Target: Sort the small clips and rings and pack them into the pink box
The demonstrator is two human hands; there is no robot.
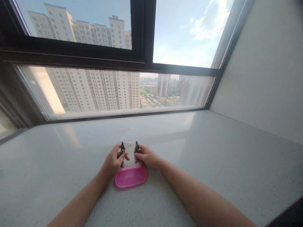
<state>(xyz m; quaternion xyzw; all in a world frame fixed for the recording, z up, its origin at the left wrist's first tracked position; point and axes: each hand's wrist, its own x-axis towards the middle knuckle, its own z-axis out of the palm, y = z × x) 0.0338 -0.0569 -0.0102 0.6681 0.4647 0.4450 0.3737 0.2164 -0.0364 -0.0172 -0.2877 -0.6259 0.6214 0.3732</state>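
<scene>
Between the thumb and fingers of my left hand (115, 162) a black snap hair clip (122, 148) is pinched, its narrow end pointing up. My right hand (145, 156) pinches a second black hair clip (137, 147) in the same upright way. The two clips are a small gap apart. Just below both hands a shallow pink oval tray (131, 177) lies on the sill, with nothing seen inside it. Behind the hands rests a clear plastic bag (125, 134) with a pink strip along its top; a small pale item in or near it is too small to name.
The speckled white sill (213, 167) spreads out around the hands. A dark window frame (118, 115) runs along its back edge, with tall buildings beyond the glass. On the right stands a plain wall (265, 82).
</scene>
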